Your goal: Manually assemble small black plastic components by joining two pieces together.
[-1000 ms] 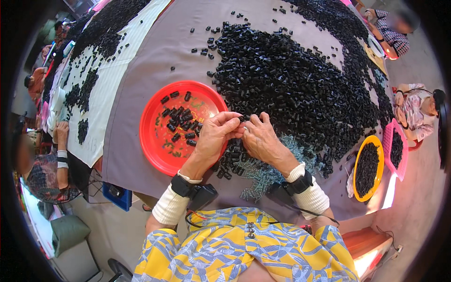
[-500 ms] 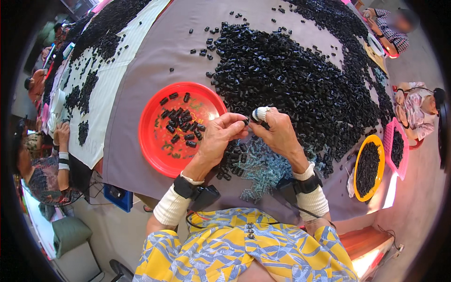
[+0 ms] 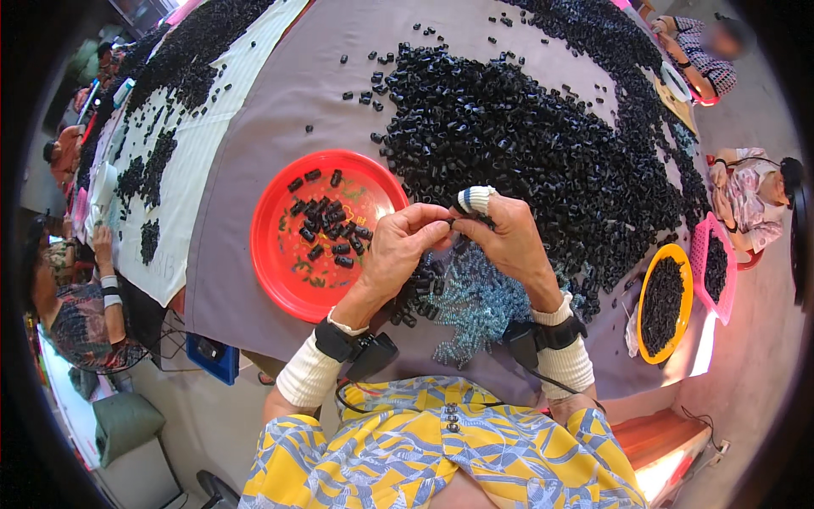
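Observation:
My left hand (image 3: 400,250) pinches a small black plastic piece, mostly hidden by the fingertips, just right of the red plate's rim. My right hand (image 3: 506,242) meets it there, thumb and index closed at the same piece; a white cloth wrap (image 3: 475,200) covers one of its fingers. Beneath the right hand lies a heap of small bluish clear springs (image 3: 471,297). Left of my hands is a round red plate (image 3: 270,254) with several black cylindrical pieces (image 3: 322,216) on it. A large pile of small black plastic pieces (image 3: 517,136) spreads beyond my hands.
A yellow oval tray (image 3: 685,293) and a pink basket (image 3: 700,263), both holding black parts, stand at the right edge of the grey tablecloth (image 3: 225,229). Other people work along the left and right sides. A blue tray (image 3: 212,358) sits below the table's left edge.
Both hands stay together; the right hand has shifted slightly to the right and turned a little. The small black piece is now more covered by the fingertips.

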{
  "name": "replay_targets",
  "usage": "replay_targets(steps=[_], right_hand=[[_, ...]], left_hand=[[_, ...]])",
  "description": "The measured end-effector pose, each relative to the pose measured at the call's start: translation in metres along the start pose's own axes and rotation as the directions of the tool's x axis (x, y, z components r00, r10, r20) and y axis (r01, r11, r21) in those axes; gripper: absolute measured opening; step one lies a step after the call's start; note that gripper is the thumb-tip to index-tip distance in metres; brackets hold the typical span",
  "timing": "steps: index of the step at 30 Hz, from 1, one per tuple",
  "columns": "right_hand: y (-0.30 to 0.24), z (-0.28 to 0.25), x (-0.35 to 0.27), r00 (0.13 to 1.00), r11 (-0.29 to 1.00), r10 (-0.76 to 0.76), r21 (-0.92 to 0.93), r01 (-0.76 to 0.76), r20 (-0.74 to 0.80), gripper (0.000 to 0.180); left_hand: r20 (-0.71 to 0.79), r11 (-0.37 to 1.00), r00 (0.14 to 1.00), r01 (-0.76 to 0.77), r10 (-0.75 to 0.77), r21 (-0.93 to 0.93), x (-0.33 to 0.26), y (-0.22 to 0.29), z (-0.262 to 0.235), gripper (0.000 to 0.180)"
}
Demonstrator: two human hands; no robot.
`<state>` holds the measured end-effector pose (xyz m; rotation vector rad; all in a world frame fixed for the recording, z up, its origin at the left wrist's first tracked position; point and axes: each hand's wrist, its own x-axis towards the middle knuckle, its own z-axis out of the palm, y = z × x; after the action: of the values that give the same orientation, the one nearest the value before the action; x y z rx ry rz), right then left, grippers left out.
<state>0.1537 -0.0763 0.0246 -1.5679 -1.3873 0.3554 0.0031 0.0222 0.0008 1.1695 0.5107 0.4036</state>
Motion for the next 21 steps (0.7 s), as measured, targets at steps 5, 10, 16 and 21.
replay_targets(steps=[5,10,16,21], right_hand=[[-0.002,-0.001,0.002,0.996,0.991,0.081,0.107,-0.084,0.029,0.014],[0.01,-0.001,0.003,0.959,0.866,0.245,0.411,-0.284,0.145,0.017],[0.008,-0.001,0.004,0.941,0.73,0.268,0.593,-0.339,0.208,0.015],[0.011,0.006,0.003,0.923,0.707,0.288,0.593,-0.385,0.256,0.015]], left_hand=[[0.0,1.0,1.0,0.0,0.0,0.016,-0.002,0.007,0.002,0.023],[0.034,0.976,0.995,-0.104,0.099,0.193,-0.001,0.014,0.001,0.024],[0.049,0.991,0.996,-0.084,0.08,0.108,-0.002,0.017,0.001,0.023],[0.089,0.986,0.994,-0.077,0.065,0.148,-0.002,0.013,-0.007,0.022]])
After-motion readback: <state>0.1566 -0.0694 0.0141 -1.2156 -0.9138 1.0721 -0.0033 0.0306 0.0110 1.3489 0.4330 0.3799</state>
